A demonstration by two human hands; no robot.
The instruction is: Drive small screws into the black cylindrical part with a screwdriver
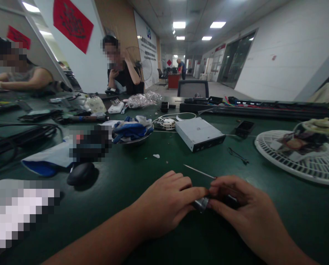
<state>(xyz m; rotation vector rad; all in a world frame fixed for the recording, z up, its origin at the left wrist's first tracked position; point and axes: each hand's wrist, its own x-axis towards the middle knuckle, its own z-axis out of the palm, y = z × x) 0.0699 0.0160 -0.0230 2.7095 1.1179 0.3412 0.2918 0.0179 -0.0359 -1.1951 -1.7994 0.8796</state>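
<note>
At far left, a black computer mouse [80, 173] is placed on the green work mat [142, 162], well apart from the left hand [164, 202]. The left forearm is extended in from the lower edge of the view, with the left fingers [181, 193] laid nearly straight toward the right and closed over a silver metal sleeve [200, 203]. The sleeve is held between both hands, just above the mat. A thin steel shaft [199, 171] is projected up and to the left from the fingers; its connection to the sleeve cannot be confirmed. The right hand [244, 206] is curled, with its fingers closed around a dark part [227, 201], which is largely hidden. An optical disc drive [199, 133] is positioned beyond the hands, with open mat between. To the right of the right hand, a round white fan grille [299, 162] is found, separated by a strip of mat.
</note>
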